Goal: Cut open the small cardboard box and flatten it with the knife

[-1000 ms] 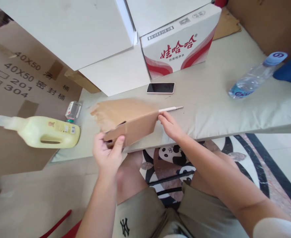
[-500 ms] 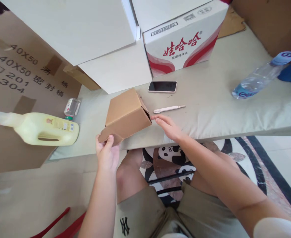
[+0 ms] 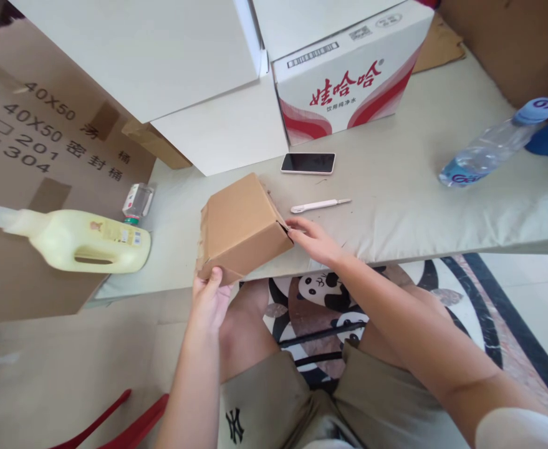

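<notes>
Our left hand [image 3: 209, 298] pinches the small carton [image 3: 242, 227] at its near corner; our right hand [image 3: 312, 240], seemingly open, presses its side—we should keep it steady.

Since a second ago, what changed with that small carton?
The small carton went from a folded-flat sheet to an opened box on the table edge. The left hand shifted its grip to the bottom corner; the right hand touches its right side. Phone and pen-like tool stayed put.

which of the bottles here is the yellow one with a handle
The yellow jug lying at far left; the small bottle beside it and water bottle are clear, handleless.
</notes>
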`<state>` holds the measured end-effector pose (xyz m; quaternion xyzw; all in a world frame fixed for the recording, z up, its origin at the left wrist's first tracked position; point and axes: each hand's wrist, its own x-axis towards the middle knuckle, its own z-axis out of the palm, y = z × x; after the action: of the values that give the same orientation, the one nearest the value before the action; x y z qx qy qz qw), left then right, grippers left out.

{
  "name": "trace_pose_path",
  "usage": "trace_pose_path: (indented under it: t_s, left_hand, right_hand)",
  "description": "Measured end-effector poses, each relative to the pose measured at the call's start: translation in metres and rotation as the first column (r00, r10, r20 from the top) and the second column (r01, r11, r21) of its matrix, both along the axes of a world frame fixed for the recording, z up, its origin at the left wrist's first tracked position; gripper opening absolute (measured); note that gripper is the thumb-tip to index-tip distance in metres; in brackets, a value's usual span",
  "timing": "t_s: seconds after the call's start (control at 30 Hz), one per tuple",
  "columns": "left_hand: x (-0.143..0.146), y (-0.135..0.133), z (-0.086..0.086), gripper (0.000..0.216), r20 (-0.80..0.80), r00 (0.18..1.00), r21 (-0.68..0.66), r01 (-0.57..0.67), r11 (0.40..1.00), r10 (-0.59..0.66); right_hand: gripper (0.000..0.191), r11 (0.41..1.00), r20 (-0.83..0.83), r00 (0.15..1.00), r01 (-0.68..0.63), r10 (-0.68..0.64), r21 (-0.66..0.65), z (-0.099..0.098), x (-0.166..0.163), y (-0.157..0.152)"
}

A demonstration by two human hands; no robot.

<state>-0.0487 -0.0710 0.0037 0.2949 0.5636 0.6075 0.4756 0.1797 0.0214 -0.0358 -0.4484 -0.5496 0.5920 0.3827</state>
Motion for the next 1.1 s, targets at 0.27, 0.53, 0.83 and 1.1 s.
trace_pose_path:
  t_s: [0.27, 0.53, 0.83, 1.1]
  left_hand:
    - [0.002, -0.001, 0.0, 0.055, -0.022, 1.0, 0.009, -0.008, 1.0, 0.008]
    - [0.002, -0.004, -0.007, 0.057, 0.011, 1.0, -0.001, 0.012, 1.0, -0.012]
    - [0.003, -0.004, -0.012, 0.049, 0.06, 0.998, 0.032, 0.007, 0.999, -0.009]
    - [0.006, -0.002, -0.015, 0.045, 0.066, 0.998, 0.032, 0.016, 0.999, -0.018]
  right_hand:
    - [0.034, 1.0, -0.007, 1.0, -0.004, 0.004, 0.023, 0.007, 0.001, 0.0]
    - [0.027, 0.998, -0.031, 0.999, -0.007, 0.009, 0.06, 0.001, 0.0, 0.001]
    - [0.02, 0.982, -0.022, 0.999, 0.041, -0.037, 0.186, -0.005, -0.002, 0.002]
    - [0.019, 0.967, -0.009, 0.997, 0.081, -0.081, 0.242, -0.006, -0.001, 0.002]
